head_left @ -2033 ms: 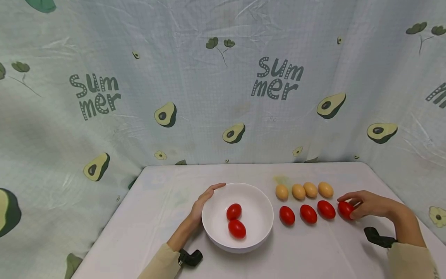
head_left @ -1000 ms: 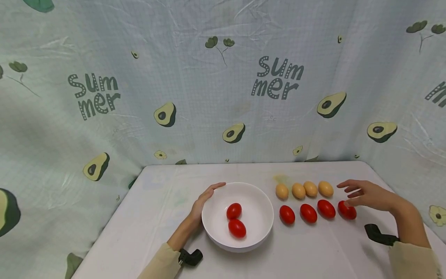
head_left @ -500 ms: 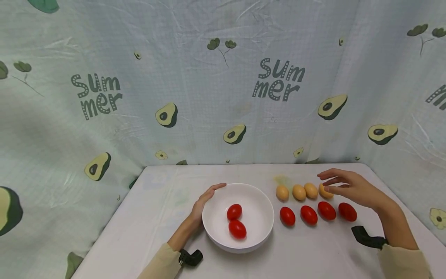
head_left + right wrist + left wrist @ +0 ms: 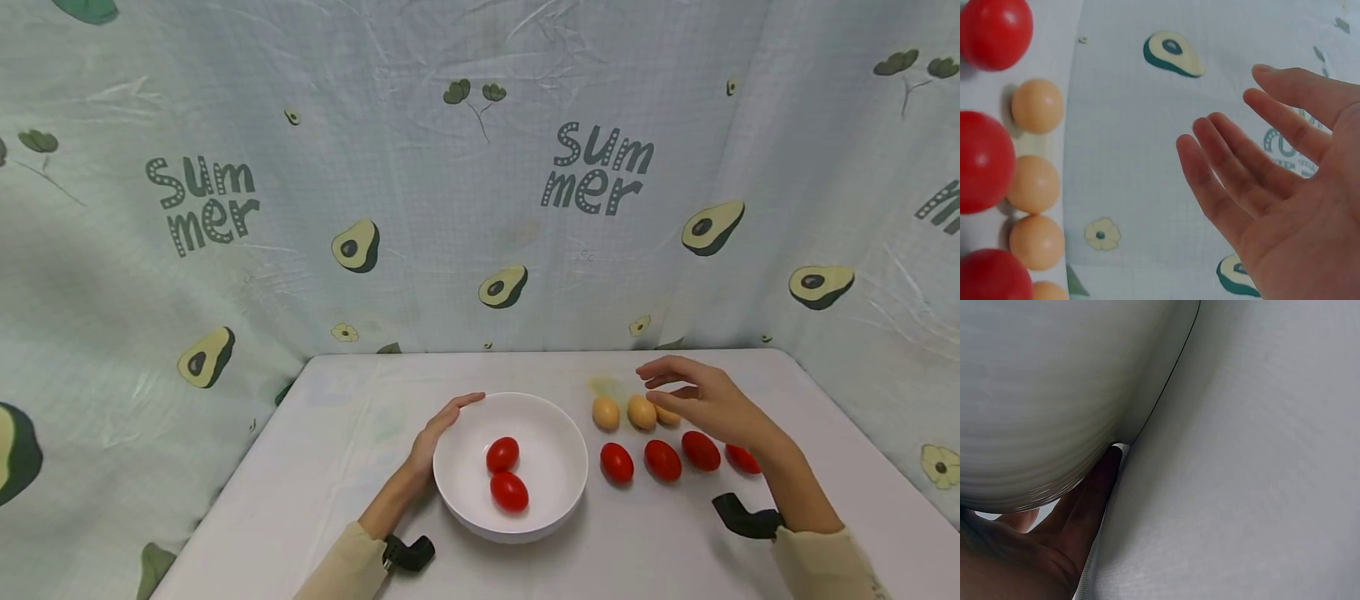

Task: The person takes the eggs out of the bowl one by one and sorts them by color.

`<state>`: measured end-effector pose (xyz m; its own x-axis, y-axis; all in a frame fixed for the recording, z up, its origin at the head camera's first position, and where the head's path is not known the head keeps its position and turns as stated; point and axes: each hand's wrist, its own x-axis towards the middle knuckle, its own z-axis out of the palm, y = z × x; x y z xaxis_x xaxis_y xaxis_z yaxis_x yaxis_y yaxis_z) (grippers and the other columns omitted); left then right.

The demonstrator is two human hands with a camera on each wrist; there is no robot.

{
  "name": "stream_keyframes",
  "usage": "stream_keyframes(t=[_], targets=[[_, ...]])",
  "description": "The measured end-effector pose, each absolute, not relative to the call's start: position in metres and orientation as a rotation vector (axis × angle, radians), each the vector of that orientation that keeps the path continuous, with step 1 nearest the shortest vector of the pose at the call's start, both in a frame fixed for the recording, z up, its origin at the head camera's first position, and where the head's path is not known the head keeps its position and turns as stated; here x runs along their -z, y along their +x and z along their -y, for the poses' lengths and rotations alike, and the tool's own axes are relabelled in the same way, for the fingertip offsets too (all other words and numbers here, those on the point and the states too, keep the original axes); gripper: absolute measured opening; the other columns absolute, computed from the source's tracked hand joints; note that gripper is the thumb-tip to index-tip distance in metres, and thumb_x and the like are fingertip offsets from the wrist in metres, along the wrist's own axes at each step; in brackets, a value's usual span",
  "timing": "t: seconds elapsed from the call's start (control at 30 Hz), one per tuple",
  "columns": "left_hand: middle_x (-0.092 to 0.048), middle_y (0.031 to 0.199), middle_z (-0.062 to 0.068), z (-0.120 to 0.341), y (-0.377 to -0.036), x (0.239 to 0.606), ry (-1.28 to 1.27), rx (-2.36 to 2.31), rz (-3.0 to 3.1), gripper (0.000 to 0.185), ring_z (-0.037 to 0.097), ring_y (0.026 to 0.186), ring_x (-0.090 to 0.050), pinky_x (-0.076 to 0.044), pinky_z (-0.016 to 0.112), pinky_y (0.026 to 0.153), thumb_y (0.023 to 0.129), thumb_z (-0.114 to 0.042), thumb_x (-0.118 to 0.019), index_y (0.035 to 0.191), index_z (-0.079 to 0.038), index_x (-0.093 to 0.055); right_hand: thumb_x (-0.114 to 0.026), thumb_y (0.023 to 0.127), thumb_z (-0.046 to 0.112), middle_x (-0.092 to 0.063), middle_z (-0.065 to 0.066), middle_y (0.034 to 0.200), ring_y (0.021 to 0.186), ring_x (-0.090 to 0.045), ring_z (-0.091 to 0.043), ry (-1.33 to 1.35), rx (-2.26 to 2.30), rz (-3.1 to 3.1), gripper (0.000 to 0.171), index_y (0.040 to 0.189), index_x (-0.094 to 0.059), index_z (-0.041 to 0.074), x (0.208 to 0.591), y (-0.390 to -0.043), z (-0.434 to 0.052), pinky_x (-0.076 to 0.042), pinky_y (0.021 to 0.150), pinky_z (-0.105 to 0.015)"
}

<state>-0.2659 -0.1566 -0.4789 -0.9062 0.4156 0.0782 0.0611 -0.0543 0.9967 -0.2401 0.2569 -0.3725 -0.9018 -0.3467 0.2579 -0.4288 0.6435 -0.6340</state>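
A white table with a bowl and two rows of eggs

The table point(image 4: 360, 450) has a white cloth on it and round corners. A white bowl point(image 4: 558, 467) sits near the front, in the middle. To the right of the bowl lie two rows of eggs right on the cloth. The front row has four red eggs point(image 4: 617, 462), close side by side. The back row has tan eggs point(image 4: 604, 412); three show, and the one on the right is partly hidden. The two rows lie close, with a small gap
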Motion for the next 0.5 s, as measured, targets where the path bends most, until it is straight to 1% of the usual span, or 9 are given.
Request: stream_keyframes(t=[0.17,0.3,0.5], targets=[[-0.033,0.168,0.009,0.157,-0.267,0.479,0.517,-2.051,-1.967,0.055,0.037,0.148,-0.043,-0.050,0.022,0.107,0.113,-0.035,-0.017,0.159,-0.014,-0.039,-0.069,0.099,0.019,-0.069,-0.008,0.129,0.115,-0.067,-0.028,0.689,-1.128,2.703,0.036,0.133,-0.063,0.013,0.372,-0.239,-0.244,-0.054,0.089,-0.014],[-0.033,0.168,0.007,0.157,-0.266,0.478,0.511,-2.047,-1.981,0.055,0.036,0.148,-0.043,-0.050,0.021,0.107,0.113,-0.034,-0.016,0.159,-0.014,-0.039,-0.069,0.099,0.021,-0.070,-0.006,0.128,0.114,-0.068,-0.026,0.691,-1.143,2.713,0.034,0.133,-0.063,0.015,0.371,-0.236,-0.236,-0.055,0.088,-0.015],[-0.034,0.168,0.009,0.156,-0.266,0.478,0.506,-2.049,-1.977,0.055,0.034,0.146,-0.046,-0.051,0.021,0.105,0.113,-0.035,-0.016,0.159,-0.014,-0.038,-0.070,0.099,0.021,-0.071,-0.005,0.125,0.111,-0.069,-0.024,0.779,-1.135,2.700,0.033,0.130,-0.064,0.015,0.373,-0.236,-0.221,-0.057,0.088,-0.019]])
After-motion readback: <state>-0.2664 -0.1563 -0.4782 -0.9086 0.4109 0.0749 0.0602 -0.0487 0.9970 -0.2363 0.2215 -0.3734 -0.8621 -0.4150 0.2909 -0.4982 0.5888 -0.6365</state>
